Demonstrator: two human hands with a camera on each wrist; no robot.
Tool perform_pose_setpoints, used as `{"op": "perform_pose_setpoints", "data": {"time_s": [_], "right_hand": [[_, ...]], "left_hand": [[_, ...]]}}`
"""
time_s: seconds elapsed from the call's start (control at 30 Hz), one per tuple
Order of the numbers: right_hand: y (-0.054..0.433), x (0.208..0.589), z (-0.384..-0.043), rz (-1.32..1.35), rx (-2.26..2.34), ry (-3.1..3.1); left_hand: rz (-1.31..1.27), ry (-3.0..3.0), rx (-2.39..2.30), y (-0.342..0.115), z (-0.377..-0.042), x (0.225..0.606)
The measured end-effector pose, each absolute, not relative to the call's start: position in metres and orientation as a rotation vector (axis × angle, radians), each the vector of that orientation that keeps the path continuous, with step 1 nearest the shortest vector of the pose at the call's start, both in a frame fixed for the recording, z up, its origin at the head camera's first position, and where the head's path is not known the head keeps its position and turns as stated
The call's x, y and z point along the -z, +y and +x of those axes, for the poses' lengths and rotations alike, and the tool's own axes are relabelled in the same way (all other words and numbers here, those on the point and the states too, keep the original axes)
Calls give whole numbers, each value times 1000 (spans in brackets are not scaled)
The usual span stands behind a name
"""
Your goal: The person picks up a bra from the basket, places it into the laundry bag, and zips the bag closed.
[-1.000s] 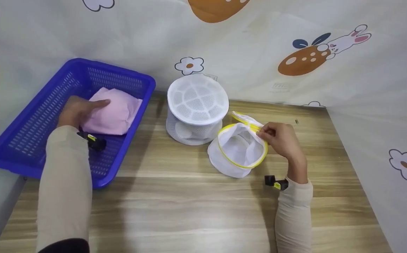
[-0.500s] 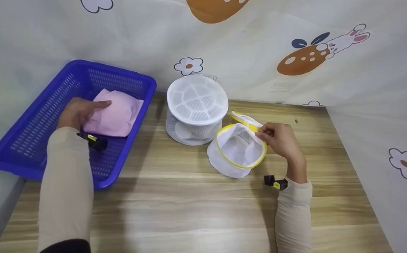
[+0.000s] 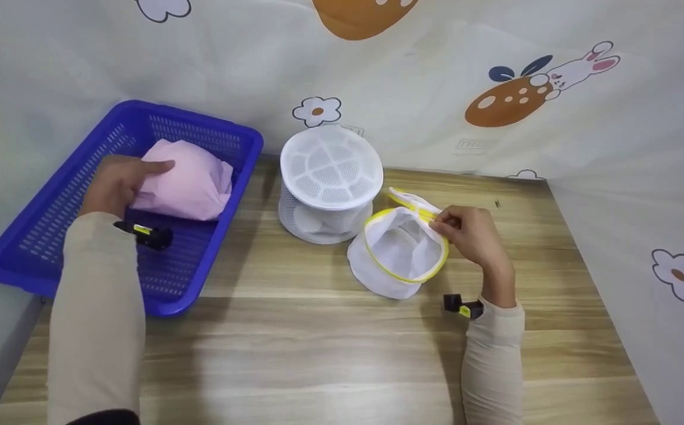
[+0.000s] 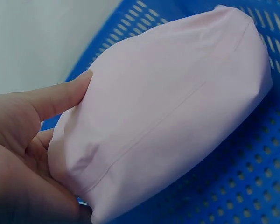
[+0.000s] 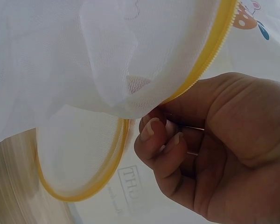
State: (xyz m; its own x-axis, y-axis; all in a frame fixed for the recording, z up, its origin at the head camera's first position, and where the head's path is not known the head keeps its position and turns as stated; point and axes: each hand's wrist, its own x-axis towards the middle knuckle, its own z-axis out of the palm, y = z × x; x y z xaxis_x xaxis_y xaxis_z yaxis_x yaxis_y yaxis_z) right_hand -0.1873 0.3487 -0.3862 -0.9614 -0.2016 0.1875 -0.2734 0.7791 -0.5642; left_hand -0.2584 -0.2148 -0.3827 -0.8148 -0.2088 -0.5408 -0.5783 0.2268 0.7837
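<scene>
A folded pink cloth bundle [image 3: 191, 180] is in the blue plastic basket [image 3: 200, 277], and my left hand [image 3: 114, 183] grips its left end. In the left wrist view the thumb lies on top of the pink cloth [image 4: 172, 107], the other fingers partly hidden beneath. My right hand [image 3: 472, 233] pinches the yellow-zippered rim of a white mesh laundry bag [image 3: 383, 277], which stands with its round mouth unzipped. Its lid flap [image 3: 407, 198] hangs back behind the rim. From the right wrist, thumb and curled fingers [image 5: 158, 140] meet at the yellow zipper edge [image 5: 210, 51].
A taller white mesh laundry bag [image 3: 333, 168] with a closed round top stands left of the yellow-rimmed one, with something pale inside. A patterned curtain [image 3: 413, 77] rises behind the wood-grain table [image 3: 318, 354].
My left hand has shifted slightly left and up, and the pink cloth bundle has lifted and tilted with it. The right hand and the mesh bag have stayed in place.
</scene>
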Motion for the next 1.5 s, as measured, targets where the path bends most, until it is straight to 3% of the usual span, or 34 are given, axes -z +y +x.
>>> {"op": "perform_pose_setpoints", "data": {"time_s": [0.77,1.5], "right_hand": [[348,386,-187,375,-928,-2856],[349,386,-186,357,-932,-2849]], "left_hand": [[-633,1928,-2248,-215,-245,327],[-161,1837,-2522,-111,-220,275]]}}
